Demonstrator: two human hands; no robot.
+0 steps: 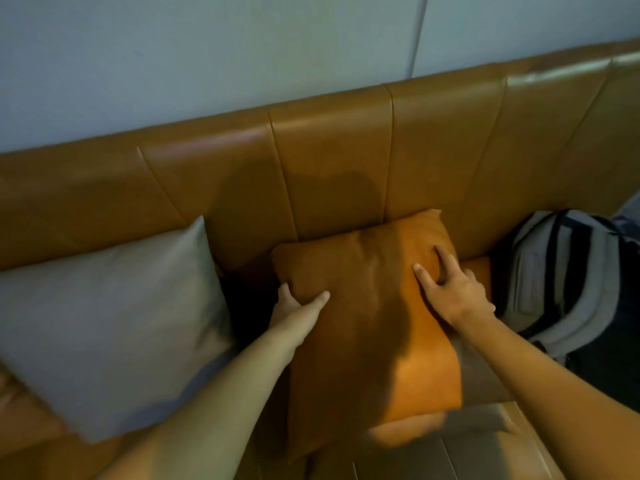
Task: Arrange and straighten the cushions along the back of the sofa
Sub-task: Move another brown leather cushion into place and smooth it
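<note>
A square orange fabric cushion is showing at the centre of the frame, glowing brighter orange toward its lower right. A square plain grey cushion is lying at the left. The tan-brown panelled leather sofa back is spanning the middle. A grey backpack with black stripes is sitting at the right edge. The pale blue-grey wall is filling the top.

Two bare hands held an orange cushion against the tan sofa back: left hand gripping its left edge, right hand pressed flat. A grey cushion leaned left; a backpack sat right.
</note>
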